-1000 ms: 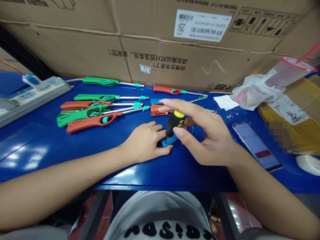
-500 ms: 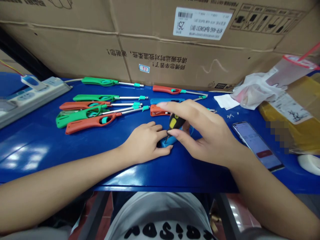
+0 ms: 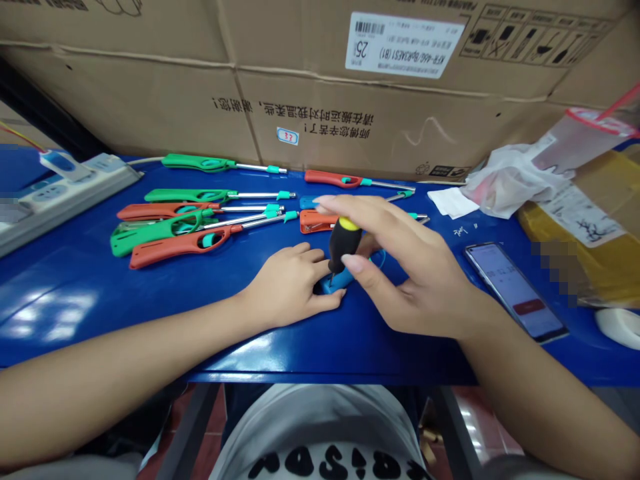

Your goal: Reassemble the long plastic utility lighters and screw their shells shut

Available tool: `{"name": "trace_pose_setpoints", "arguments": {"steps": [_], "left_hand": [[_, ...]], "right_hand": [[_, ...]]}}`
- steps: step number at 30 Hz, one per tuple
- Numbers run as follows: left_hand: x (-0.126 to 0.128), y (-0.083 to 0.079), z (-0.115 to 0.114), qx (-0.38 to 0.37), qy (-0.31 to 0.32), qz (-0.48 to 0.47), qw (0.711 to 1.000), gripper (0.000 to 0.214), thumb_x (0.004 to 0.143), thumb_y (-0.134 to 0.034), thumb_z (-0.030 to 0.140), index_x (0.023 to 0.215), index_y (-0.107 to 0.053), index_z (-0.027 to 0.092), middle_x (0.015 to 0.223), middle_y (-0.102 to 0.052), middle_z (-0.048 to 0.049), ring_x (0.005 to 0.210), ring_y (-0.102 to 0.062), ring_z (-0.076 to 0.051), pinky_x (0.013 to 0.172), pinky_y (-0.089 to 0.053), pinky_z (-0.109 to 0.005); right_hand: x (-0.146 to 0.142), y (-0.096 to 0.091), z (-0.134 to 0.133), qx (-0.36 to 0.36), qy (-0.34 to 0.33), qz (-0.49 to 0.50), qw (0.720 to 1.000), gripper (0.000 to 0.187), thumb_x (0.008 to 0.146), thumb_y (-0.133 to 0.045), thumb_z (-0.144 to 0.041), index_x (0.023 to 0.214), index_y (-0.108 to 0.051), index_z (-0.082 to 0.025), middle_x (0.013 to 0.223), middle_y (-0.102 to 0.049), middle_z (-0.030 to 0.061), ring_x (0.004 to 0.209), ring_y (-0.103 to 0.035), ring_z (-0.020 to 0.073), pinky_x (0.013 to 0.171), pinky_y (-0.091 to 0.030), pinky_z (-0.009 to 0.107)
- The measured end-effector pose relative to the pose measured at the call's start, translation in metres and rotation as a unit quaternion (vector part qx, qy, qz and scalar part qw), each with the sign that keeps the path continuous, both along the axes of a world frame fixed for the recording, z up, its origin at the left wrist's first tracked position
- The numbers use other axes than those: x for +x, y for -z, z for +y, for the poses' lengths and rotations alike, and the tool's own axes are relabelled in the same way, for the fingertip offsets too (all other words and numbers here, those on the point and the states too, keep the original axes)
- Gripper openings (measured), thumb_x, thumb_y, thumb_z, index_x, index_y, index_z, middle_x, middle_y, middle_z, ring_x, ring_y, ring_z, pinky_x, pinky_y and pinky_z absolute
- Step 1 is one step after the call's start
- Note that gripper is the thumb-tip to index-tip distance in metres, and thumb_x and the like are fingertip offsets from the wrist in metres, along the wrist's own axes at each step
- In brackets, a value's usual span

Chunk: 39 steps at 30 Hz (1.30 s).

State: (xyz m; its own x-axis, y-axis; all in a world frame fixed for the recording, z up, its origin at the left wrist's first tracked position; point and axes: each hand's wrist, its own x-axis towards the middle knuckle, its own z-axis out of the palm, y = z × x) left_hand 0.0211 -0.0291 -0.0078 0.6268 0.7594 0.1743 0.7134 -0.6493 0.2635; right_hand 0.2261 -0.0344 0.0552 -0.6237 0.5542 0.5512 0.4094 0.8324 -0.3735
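My right hand (image 3: 405, 267) pinches a short black and yellow screwdriver (image 3: 341, 245), its tip set down on a blue lighter (image 3: 336, 281) lying on the blue table (image 3: 75, 293). My left hand (image 3: 290, 285) rests with fingers curled on the lighter's near end, pressing it to the table. Behind my hands lie a blue lighter (image 3: 310, 201) and an orange one (image 3: 315, 221), partly hidden by my right fingers.
Several green and orange long-nosed lighters (image 3: 175, 230) lie at the left. A power strip (image 3: 60, 193) sits far left. A phone (image 3: 515, 290) with a lit screen lies at the right, near plastic bags (image 3: 510, 180). Cardboard boxes (image 3: 300, 87) wall off the back.
The screwdriver handle has turned and tilted between my right fingers, from leaning right to nearly upright. My left hand and the blue lighter have stayed put.
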Motion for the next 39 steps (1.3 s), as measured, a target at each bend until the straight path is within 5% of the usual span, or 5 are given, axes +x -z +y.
{"name": "trace_pose_setpoints", "arguments": {"steps": [9,16,23,31,39], "left_hand": [[0.0010,-0.0004,0.0003,-0.001,-0.004,0.002,1.000,0.030,0.092,-0.061,0.045,0.100,-0.072,0.018,0.088,-0.070,-0.0071,0.092,-0.066,-0.027,0.083,-0.053,-0.039],[0.0003,0.0016,0.0007,0.026,-0.002,0.019,0.999,0.032,0.093,-0.061,0.048,0.099,-0.074,0.020,0.081,-0.067,-0.0061,0.081,-0.064,-0.026,0.074,-0.050,-0.037],[0.0005,-0.0002,-0.0008,0.007,-0.010,-0.003,1.000,0.031,0.092,-0.063,0.046,0.095,-0.073,0.017,0.087,-0.069,-0.0068,0.088,-0.065,-0.026,0.074,-0.051,-0.035],[0.0004,0.0013,0.0013,0.023,0.002,0.014,1.000,0.031,0.093,-0.061,0.048,0.098,-0.075,0.020,0.080,-0.067,-0.0055,0.078,-0.064,-0.025,0.072,-0.049,-0.037],[0.0019,-0.0019,-0.0006,-0.006,-0.015,0.008,1.000,0.032,0.091,-0.062,0.045,0.099,-0.072,0.016,0.085,-0.069,-0.0074,0.090,-0.065,-0.028,0.083,-0.052,-0.040]], "right_hand": [[-0.0026,0.0028,0.0018,0.038,0.009,0.041,0.998,0.029,0.100,-0.062,-0.027,0.129,-0.062,-0.029,0.106,-0.069,0.0028,0.091,-0.069,0.0164,0.084,-0.060,0.032],[0.0031,0.0024,0.0042,-0.004,-0.021,0.031,0.999,0.043,0.101,-0.050,-0.017,0.143,-0.053,-0.029,0.136,-0.066,0.0062,0.118,-0.067,0.0225,0.090,-0.064,0.038],[-0.0024,0.0037,0.0013,0.038,0.000,0.065,0.997,0.033,0.097,-0.066,-0.025,0.130,-0.062,-0.025,0.118,-0.073,0.0062,0.102,-0.071,0.0205,0.086,-0.064,0.036],[0.0034,0.0022,0.0021,-0.004,-0.004,0.063,0.998,0.044,0.099,-0.057,-0.016,0.141,-0.055,-0.026,0.133,-0.068,0.0063,0.107,-0.071,0.0194,0.082,-0.065,0.033],[-0.0058,0.0026,0.0003,0.065,0.023,0.082,0.994,0.030,0.096,-0.069,-0.028,0.126,-0.066,-0.029,0.106,-0.073,0.0030,0.088,-0.071,0.0168,0.081,-0.064,0.031]]}}
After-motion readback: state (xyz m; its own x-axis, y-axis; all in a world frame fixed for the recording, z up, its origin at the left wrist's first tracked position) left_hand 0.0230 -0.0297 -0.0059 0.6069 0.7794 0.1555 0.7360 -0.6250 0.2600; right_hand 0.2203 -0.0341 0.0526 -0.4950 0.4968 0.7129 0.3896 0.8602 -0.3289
